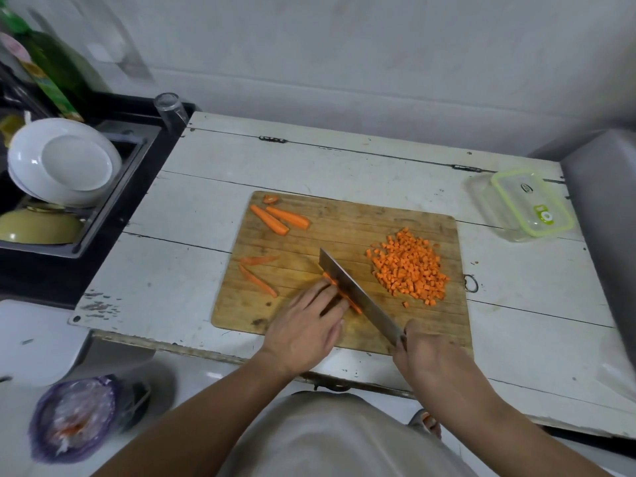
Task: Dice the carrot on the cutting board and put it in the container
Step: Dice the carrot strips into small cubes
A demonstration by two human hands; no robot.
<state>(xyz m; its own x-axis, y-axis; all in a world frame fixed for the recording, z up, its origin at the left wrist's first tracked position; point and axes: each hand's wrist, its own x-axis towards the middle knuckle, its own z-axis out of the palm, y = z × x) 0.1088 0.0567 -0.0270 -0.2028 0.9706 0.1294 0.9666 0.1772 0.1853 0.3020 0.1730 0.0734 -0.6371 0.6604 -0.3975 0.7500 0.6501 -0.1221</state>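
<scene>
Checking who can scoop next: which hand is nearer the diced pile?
Right. The right hand grips the knife below the diced pile; the left hand is farther left.

- We see a white-painted worktop point(192, 208) with dark plank seams and chipped, scuffed patches.
- We see a tan cutting board point(344, 215), its wood grain scored by fine lines.
- We see bright orange carrot dice point(409, 270), orange carrot halves point(280, 218) and orange strips point(258, 280).
- We see a silver-grey knife blade point(358, 294).
- We see a clear container point(481, 201) under a lime-green-rimmed lid point(531, 204).
- We see white plates point(65, 160) over an olive-yellow bowl point(41, 227).
- We see a purple bag point(74, 418).
</scene>
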